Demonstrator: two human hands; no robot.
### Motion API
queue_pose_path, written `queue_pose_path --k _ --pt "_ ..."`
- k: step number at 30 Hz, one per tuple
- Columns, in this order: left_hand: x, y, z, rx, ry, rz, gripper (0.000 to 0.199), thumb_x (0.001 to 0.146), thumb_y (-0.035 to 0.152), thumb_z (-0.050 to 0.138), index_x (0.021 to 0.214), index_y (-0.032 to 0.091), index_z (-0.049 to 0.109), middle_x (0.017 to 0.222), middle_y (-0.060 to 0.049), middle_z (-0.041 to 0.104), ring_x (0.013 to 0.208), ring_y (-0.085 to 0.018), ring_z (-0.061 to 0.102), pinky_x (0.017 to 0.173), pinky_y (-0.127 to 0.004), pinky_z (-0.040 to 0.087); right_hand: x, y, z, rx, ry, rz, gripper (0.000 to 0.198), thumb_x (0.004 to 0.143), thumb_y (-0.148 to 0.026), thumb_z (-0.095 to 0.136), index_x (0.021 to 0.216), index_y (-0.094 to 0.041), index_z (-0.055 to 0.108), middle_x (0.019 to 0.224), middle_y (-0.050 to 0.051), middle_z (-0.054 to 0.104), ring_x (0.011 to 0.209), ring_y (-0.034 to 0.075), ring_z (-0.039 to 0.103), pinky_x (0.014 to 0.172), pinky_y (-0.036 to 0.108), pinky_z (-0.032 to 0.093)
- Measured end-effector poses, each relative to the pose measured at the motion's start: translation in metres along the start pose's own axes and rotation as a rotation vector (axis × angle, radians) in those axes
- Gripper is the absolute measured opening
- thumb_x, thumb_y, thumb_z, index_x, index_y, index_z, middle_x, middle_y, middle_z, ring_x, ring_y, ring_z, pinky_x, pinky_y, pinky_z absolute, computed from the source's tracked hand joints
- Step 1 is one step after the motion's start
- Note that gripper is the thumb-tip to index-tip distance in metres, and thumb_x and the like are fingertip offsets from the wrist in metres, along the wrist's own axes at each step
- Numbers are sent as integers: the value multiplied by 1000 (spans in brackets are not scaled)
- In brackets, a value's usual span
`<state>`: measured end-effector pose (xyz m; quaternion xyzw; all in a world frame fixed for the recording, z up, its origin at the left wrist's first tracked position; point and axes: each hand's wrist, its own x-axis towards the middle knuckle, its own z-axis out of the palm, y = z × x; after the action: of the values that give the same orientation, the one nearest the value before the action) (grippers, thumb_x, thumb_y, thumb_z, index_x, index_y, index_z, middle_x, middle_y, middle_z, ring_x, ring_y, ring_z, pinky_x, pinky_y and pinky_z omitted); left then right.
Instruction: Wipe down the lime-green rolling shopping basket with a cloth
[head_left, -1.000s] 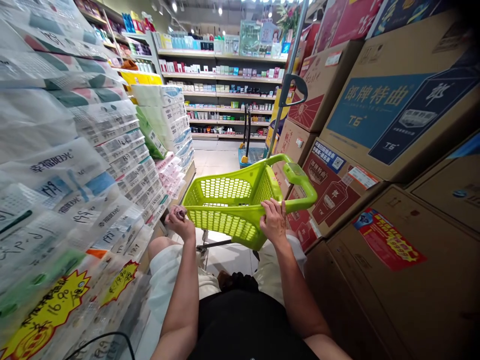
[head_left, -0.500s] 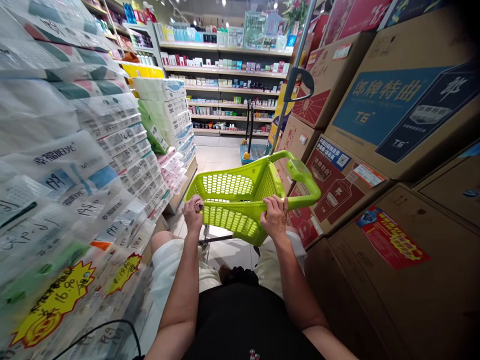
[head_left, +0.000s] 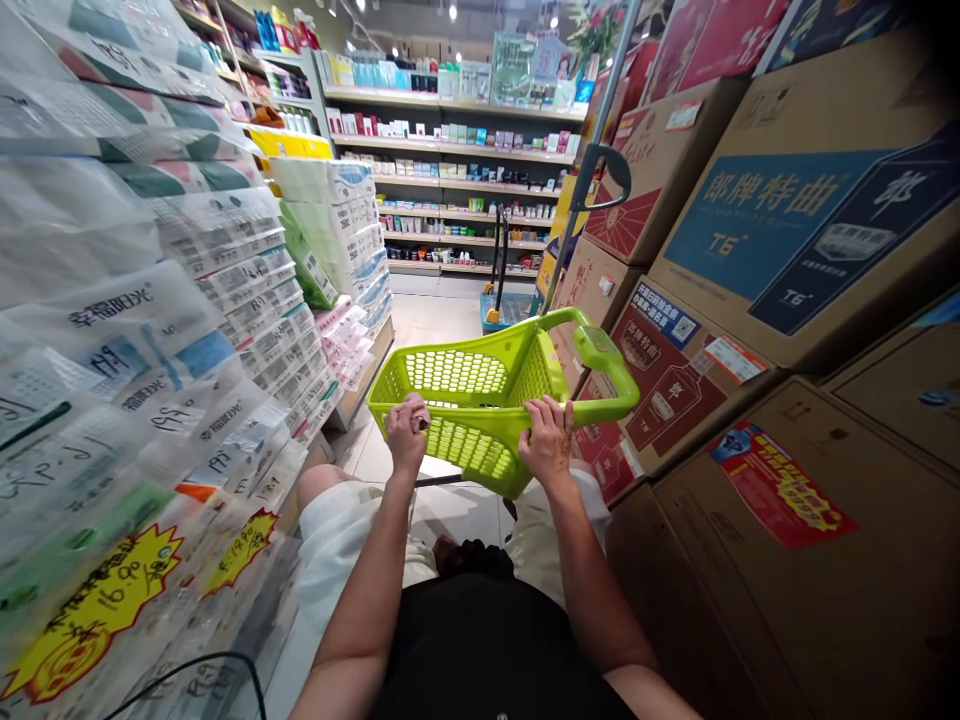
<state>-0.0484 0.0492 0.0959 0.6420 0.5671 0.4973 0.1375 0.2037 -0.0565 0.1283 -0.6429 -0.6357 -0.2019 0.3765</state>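
Note:
A lime-green shopping cart (head_left: 480, 440) with perforated plastic walls stands in front of my knees, its handle pointing right. My left hand (head_left: 405, 432) is closed around a small crumpled pinkish cloth (head_left: 418, 410), pressed against the cart's near rim left of its middle. Farther right along the same rim, my right hand (head_left: 546, 435) grips the edge close to where the handle begins. Its fingers lie over the top of the rim, with the thumb beside them. The cart's lower frame is mostly hidden under the basket.
Stacked packs of tissue paper (head_left: 240, 270) rise on the left, with yellow price tags. Cardboard cartons (head_left: 750, 360) are piled close on the right. Beyond the cart stand a blue basket with a black handle (head_left: 504, 308), a grey pole (head_left: 581, 200) and product shelves (head_left: 465, 145).
My left hand has slid right along the near rim with the cloth. My right hand keeps its place on the rim, and the cart has hardly moved.

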Motion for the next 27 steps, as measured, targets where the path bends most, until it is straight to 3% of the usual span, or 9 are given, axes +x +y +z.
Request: queue_pose_path --k 3,7,11,15,20,25,27 --pt "-7 10 9 -30 -84 91 55 72 -3 52 114 24 73 122 -10 64 119 -30 57 109 -44 47 -1 -1 0 -13 17 21 50 79 -11 54 127 -17 63 128 11 68 137 28 49 133 57 11" --pt "-14 18 18 26 70 19 50 76 -2 51 114 22 72 124 -13 63 122 -33 56 111 -49 45 -2 -1 0 -16 -14 -2 52 79 -11 53 130 -17 61 131 10 67 140 27 48 134 54 9" --pt "-19 25 25 -39 -68 175 49 78 -2 50 111 25 73 121 -11 65 122 -30 57 110 -46 47 -2 1 -2 -18 -37 -10 58 77 -9 53 134 -17 60 134 10 67 142 27 46 134 55 8" --pt "-22 30 31 -22 36 68 52 76 -1 51 117 23 71 129 -13 62 125 -32 55 112 -50 46 -3 6 -8 -25 -57 -38 69 76 -8 50 145 -15 52 144 12 62 146 26 44 134 53 11" --pt "-23 34 39 -91 -104 174 57 74 -2 50 121 25 69 127 -11 63 127 -30 55 113 -46 46 -5 17 -16 -106 28 76 75 75 -9 50 151 -13 46 152 16 56 151 30 39 131 59 13" --pt "-23 41 50 -85 102 11 52 80 5 56 128 24 63 129 -12 63 124 -31 55 113 -49 43 -4 27 -24 -103 31 47 77 74 -7 49 150 -14 47 150 15 58 148 29 42 131 56 19" --pt "-26 47 53 -69 71 18 47 81 6 56 124 23 65 124 -12 66 119 -31 57 109 -50 45 -3 34 -28 -126 83 87 77 74 -8 49 151 -15 47 153 15 55 149 31 41 130 58 21"
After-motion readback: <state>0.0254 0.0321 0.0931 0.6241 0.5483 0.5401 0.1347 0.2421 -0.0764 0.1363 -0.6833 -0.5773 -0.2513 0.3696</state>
